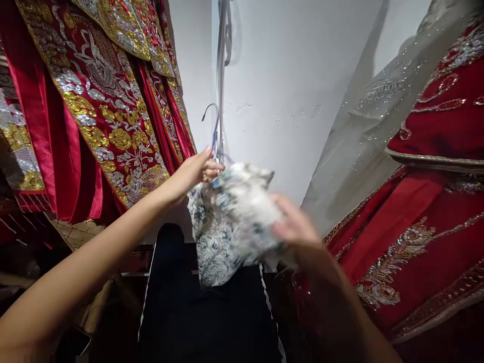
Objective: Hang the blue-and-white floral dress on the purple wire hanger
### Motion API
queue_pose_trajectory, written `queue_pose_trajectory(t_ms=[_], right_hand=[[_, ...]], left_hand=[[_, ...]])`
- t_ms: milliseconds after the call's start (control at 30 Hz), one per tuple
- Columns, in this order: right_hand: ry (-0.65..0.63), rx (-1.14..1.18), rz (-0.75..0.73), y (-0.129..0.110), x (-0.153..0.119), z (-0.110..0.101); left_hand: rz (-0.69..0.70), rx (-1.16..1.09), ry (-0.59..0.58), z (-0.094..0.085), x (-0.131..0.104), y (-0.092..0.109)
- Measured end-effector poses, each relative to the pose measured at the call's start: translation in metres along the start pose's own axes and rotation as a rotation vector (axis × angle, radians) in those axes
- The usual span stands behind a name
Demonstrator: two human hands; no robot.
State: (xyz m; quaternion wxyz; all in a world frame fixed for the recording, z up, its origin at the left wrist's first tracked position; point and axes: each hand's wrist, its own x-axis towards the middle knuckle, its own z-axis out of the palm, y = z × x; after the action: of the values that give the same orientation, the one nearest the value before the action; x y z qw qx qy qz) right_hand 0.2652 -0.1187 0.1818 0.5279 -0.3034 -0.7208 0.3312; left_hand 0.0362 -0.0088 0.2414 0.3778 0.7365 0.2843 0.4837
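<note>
Patterned white-and-blue cloth (230, 222), blurred, hanging bunched between both hands (204, 169)

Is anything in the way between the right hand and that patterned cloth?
Nothing visible: the blurred right hand is right at the side of the patterned cloth. The gold-embroidered garment and beaded red garment hang off to either side.

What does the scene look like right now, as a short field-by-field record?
left hand: at the wire hanger, below its hook; grip unclear
right hand: at the right edge of the patterned cloth, motion-blurred; grip unclear
patterned cloth: whitish with blue-grey markings, bunched, partly blurred
left side: red garment with gold and silver embroidery
right side: sheer glittery fabric, red beaded garment
behind: pale wall
</note>
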Motion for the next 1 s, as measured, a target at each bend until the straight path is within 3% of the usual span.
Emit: queue_pose_trajectory(t_ms=[67,100,133,167,200,300,333,367,433,500,567,633,700,833,933,1000], right_hand=[[-0.554,-0.068,-0.039,-0.008,-0.006,0.022],[-0.736,-0.096,-0.046,-0.005,-0.004,0.027],[-0.816,-0.123,-0.046,0.002,0.001,0.028],[-0.778,-0.153,-0.040,0.013,0.008,0.025],[-0.650,-0.195,-0.023,0.027,0.017,0.019],[0.010,-0.267,-0.126,0.079,0.044,-0.007],[0.125,-0.269,-0.144,0.095,0.050,-0.014],[0.158,-0.258,-0.129,0.109,0.055,-0.019],[0.090,-0.192,-0.033,0.130,0.062,-0.022],[0.027,-0.059,0.093,0.139,0.066,-0.018],[0.109,0.131,0.158,0.139,0.074,-0.012],[0.263,0.330,0.147,0.134,0.090,-0.010],[0.400,0.483,0.130,0.128,0.110,-0.012],[0.618,0.622,0.122,0.120,0.142,-0.028],[0.687,0.610,0.057,0.120,0.136,-0.040],[0.686,0.559,0.037,0.121,0.118,-0.045]], left_hand=[[-0.180,-0.179,-0.117,0.011,-0.023,0.013],[-0.254,-0.219,-0.164,0.011,-0.036,0.017],[-0.316,-0.231,-0.209,0.008,-0.049,0.019],[-0.367,-0.217,-0.245,0.002,-0.061,0.021],[-0.406,-0.178,-0.276,-0.008,-0.072,0.022],[-0.423,0.072,-0.334,-0.046,-0.089,0.024],[-0.382,0.183,-0.338,-0.058,-0.089,0.025],[-0.319,0.296,-0.327,-0.068,-0.087,0.025],[-0.145,0.519,-0.221,-0.084,-0.077,0.022],[0.043,0.705,-0.022,-0.092,-0.060,0.013],[0.224,0.835,0.190,-0.095,-0.040,-0.001],[0.399,0.904,0.322,-0.094,-0.023,-0.015],[0.538,0.934,0.380,-0.088,-0.012,-0.026],[0.691,0.869,0.460,-0.057,-0.024,-0.045],[0.651,0.771,0.517,-0.022,-0.054,-0.075],[0.494,0.671,0.618,0.002,-0.072,-0.104]])
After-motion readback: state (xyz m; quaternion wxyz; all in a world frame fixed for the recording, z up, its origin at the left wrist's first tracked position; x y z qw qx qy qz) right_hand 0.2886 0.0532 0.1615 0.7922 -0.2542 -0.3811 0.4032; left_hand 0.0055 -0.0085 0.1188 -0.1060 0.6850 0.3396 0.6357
